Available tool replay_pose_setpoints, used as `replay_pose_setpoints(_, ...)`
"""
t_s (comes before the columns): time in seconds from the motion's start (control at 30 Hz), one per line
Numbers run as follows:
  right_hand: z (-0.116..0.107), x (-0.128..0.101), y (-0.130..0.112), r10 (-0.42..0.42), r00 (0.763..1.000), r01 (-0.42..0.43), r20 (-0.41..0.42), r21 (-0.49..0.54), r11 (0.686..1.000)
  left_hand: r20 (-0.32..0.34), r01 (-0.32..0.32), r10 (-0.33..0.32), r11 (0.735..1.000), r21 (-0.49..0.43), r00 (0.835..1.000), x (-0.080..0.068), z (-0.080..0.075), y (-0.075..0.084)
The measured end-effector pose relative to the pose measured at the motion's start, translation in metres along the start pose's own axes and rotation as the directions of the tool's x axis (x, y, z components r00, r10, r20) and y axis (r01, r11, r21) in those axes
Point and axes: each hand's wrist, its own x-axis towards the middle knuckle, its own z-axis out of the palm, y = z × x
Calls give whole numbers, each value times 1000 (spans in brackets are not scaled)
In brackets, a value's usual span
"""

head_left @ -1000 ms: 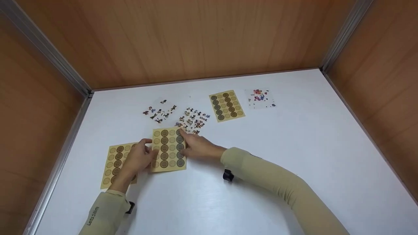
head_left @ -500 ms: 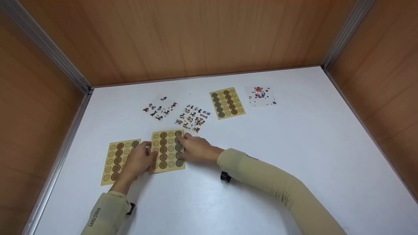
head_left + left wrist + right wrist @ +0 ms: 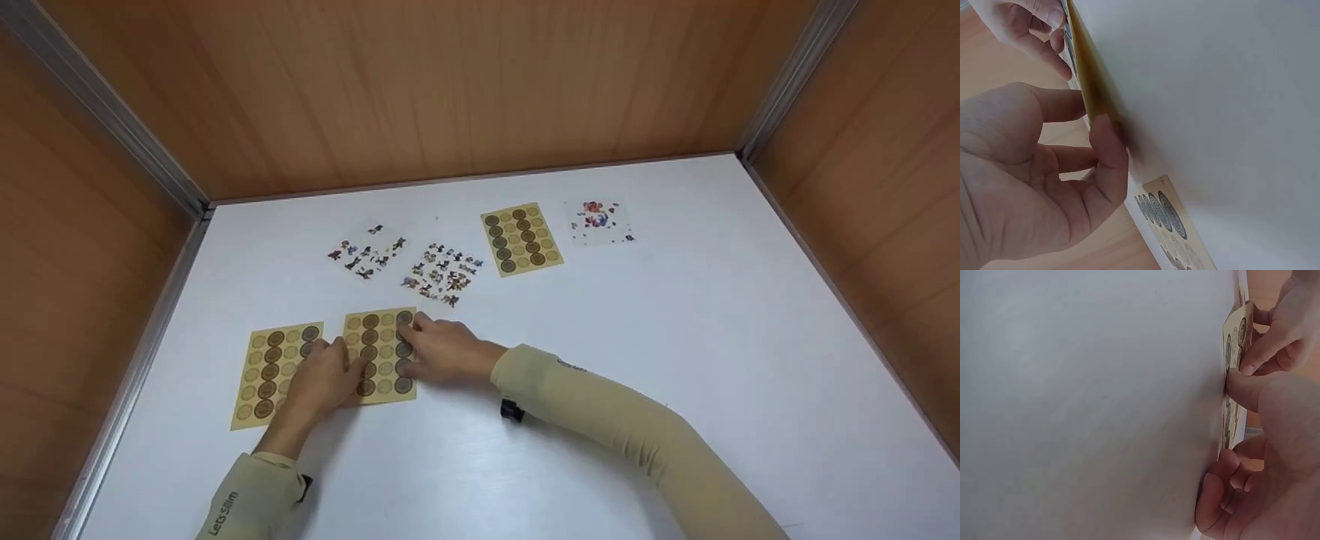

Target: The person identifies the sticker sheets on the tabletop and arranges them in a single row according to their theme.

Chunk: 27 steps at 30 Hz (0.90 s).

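A yellow sticker sheet (image 3: 386, 352) with columns of round light and dark stickers is between both hands. My left hand (image 3: 322, 379) pinches its left edge, thumb over the printed face. In the left wrist view the sheet's plain underside (image 3: 1092, 79) shows, tilted up from the table with fingers beneath it. My right hand (image 3: 448, 349) grips the right edge, its thumb on the dark sticker column. The right wrist view has that thumb (image 3: 1244, 387) against the printed face (image 3: 1230, 337) and the other fingers curled near the edge. A similar sheet (image 3: 255, 375) lies left, partly covered by the left hand and forearm.
On the white table (image 3: 600, 337), a third yellow sheet (image 3: 521, 240) lies farther back. Clear sheets of small colourful stickers lie near it: one at the left (image 3: 367, 253), one in the middle (image 3: 442, 274), one at the right (image 3: 598, 223). Wooden panels (image 3: 465, 90) enclose the table.
Both hands have brought the held sticker sheet slightly left and nearer to me. The left thumb reaches further over its face. The other sheets stay in place.
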Motion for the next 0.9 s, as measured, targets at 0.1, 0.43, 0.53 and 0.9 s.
replay_pose_setpoints(0.1, 1, 1, -1, -7, 1000, 7, 27, -12, 1000, 5, 8, -8, 999, 41, 1000, -2, 0, 0)
replay_pose_setpoints(0.43, 0, 6, -3, -54, 998, 57, 35, -108, 992, 21, 26, -29, 994, 105, 999, -8, -2, 5)
replay_pose_setpoints(0.53, 0, 6, -3, -53, 998, 56, 30, -112, 992, 24, 27, -30, 995, 95, 999, -9, -2, 6)
replay_pose_setpoints(0.9, 0, 6, -4, -33, 999, 37, 43, -100, 994, 35, 27, -31, 991, 128, 999, -9, -2, 6)
